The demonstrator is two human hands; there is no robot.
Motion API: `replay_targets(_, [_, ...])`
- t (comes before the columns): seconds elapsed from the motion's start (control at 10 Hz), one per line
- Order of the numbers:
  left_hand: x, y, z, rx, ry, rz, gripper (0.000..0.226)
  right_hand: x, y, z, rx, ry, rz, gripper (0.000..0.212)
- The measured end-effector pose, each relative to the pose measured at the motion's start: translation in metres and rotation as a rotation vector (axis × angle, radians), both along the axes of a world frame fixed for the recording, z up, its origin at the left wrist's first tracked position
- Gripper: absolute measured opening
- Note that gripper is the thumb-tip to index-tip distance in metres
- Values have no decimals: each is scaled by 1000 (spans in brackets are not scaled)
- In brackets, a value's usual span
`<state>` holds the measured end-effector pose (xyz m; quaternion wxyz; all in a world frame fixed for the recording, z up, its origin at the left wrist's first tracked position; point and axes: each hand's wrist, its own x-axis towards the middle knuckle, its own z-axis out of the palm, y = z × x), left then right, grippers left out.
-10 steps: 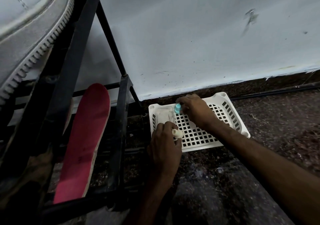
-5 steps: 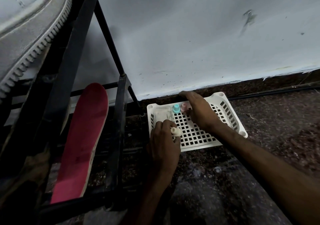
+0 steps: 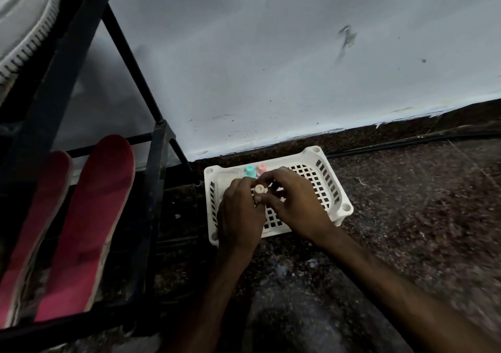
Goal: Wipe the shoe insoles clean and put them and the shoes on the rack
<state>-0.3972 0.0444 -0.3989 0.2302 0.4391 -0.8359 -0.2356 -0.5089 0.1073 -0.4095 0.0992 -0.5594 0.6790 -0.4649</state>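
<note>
Two red insoles stand leaning on the lower shelf of the black rack at the left. A grey-white shoe sits on the shelf above, top left. Over a white perforated basket on the floor, my left hand grips a small cream-capped bottle. My right hand meets it there, fingers pinched at the bottle's cap.
In the basket's far side stand a teal-capped bottle and a pink-capped bottle, beside a pale folded cloth or packet. A white wall rises behind. A dark cable runs along the speckled floor.
My right hand left the pink and teal bottles at the basket's far edge and came back to the cream-capped bottle in my left hand. The view shifted, showing a second red insole.
</note>
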Motion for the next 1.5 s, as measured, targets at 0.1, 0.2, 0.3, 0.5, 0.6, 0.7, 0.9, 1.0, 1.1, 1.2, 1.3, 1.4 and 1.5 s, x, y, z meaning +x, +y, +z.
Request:
replay_targets(0.1, [-1, -1, 1, -8, 49, -8, 24, -1, -6, 1, 6, 76, -25, 20])
replay_targets(0.2, [2, -1, 0, 12, 92, 11, 42, -10, -14, -2, 19, 86, -57, 18])
replay_targets(0.3, [8, -1, -1, -23, 13, 11, 65, -22, -23, -7, 66, 68, -84, 17])
replay_targets(0.5, [20, 2, -14, 22, -236, -49, 80, -23, -43, -18, 183, 129, -68, 16])
replay_targets(0.6, [21, 1, -18, 14, -268, -57, 79, -21, -46, -26, 194, 206, -59, 19])
replay_targets(0.7, [20, 1, -20, -8, -291, -73, 79, -20, -47, -29, 206, 256, -54, 21])
replay_targets(0.9, [19, 1, -21, -31, -302, -73, 78, -20, -47, -31, 206, 303, -65, 22])
replay_targets(1.0, [19, 0, -22, -37, -298, -73, 78, -19, -46, -30, 206, 327, -71, 23])
replay_targets(1.1, [19, 1, -22, -40, -313, -74, 78, -19, -46, -29, 225, 331, -71, 25])
replay_targets(1.2, [18, 0, -23, -40, -301, -80, 79, -19, -45, -30, 219, 320, -58, 27])
replay_targets(1.3, [18, 0, -23, -54, -309, -87, 79, -16, -42, -28, 202, 329, -58, 23])
replay_targets(1.4, [17, -1, -24, -63, -282, -78, 81, -15, -37, -24, 145, 354, -99, 24])
replay_targets(1.5, [16, 2, -13, -45, -340, -103, 79, -7, -26, -16, 240, 387, -165, 36])
